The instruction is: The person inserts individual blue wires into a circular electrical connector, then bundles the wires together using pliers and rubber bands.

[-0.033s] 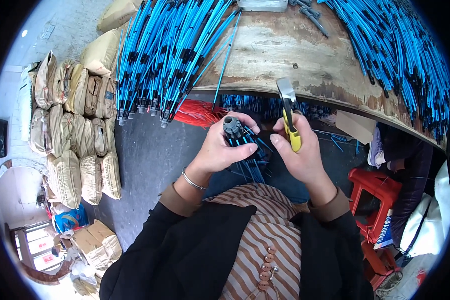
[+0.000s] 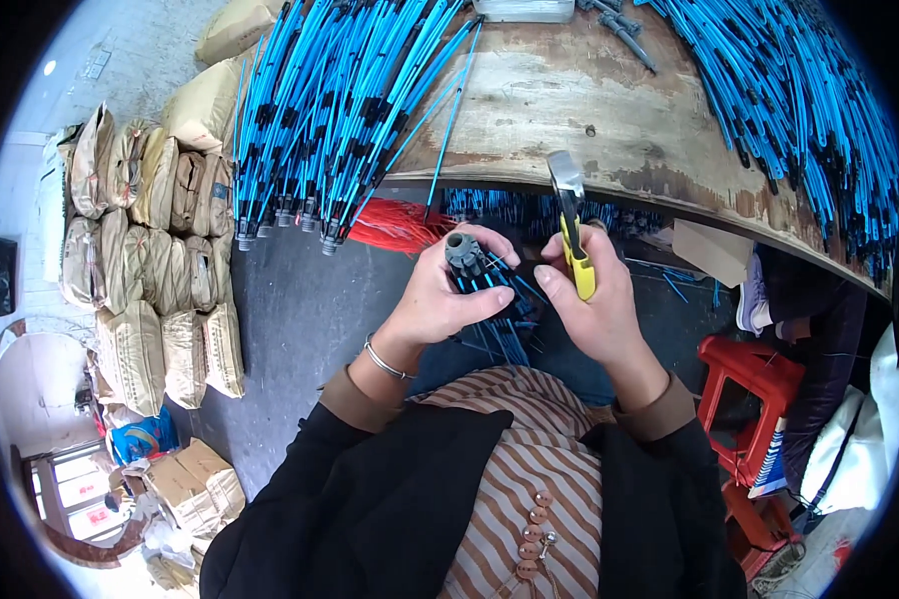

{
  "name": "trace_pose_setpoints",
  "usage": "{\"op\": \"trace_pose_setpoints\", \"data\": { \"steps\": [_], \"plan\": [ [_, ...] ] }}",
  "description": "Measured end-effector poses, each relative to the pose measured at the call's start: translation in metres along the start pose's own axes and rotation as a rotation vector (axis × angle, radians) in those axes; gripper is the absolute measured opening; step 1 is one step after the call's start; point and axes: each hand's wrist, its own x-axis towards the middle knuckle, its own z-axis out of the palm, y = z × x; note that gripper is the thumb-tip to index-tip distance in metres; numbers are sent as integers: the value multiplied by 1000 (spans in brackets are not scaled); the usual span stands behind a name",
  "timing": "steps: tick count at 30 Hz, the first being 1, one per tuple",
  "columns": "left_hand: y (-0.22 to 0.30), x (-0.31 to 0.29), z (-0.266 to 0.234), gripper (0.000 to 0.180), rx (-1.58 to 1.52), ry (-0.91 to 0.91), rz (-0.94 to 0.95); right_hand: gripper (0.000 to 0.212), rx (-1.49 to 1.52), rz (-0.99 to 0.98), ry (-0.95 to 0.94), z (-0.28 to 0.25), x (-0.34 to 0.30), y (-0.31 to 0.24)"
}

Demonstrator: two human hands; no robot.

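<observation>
Grey connector (image 2: 461, 250) gripped in left hand (image 2: 449, 295), beside right hand (image 2: 594, 304).

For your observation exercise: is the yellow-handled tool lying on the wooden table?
No, the yellow-handled tool is held upright in the right hand, in front of the wooden table edge.

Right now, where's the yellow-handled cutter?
Head view, just right of centre: the yellow-handled cutter is gripped in the right hand, blade up over the wooden table edge, beside the grey connector in the left hand.
</observation>
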Motion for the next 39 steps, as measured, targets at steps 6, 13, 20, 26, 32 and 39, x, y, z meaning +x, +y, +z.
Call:
{"op": "trace_pose_setpoints", "data": {
  "steps": [6,13,20,26,32,39],
  "plan": [
    [-1,-4,-6,28,-127,-33,77,26,106,37,26,25,0,2],
    [3,-12,-9,23,-275,45,17,29,94,-43,-50,25,-3,-1],
    [-3,1,-9,28,-281,106,-1,43,496,64,-315,-3,-9,6],
    [-5,3,-14,35,-265,9,24,58,-77,85,-135,-18,-16,0],
    [-1,5,-15,41,-211,-21,33,50,-987,-488,73,-42,-7,4],
    [5,5,-14,45,-72,-1,-28,39,-1160,-884,165,-43,3,3]
  ]
}}
